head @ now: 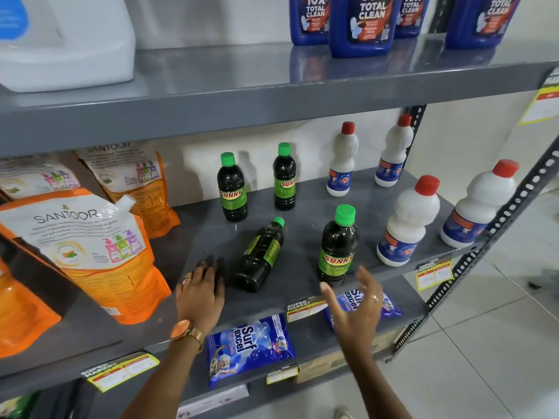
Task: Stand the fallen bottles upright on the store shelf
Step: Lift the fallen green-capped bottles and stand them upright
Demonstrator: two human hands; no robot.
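One dark bottle with a green cap [262, 255] lies on its side on the grey middle shelf [305, 213], cap pointing to the back right. Three like bottles stand upright: front right [338, 244], back left [231, 189], back middle [284, 177]. My left hand [202, 293] rests flat at the shelf's front edge, just left of the fallen bottle's base, holding nothing. In front of the shelf edge my right hand [357, 306] hovers open, below the front upright bottle, fingers spread.
Several white bottles with red caps [406, 220] stand upright to the right. Orange Santoor pouches [90, 246] lean at the left. Blue detergent packets [248, 347] lie on the shelf below. Blue cleaner bottles [363, 22] and a white jug [66, 40] stand on the top shelf.
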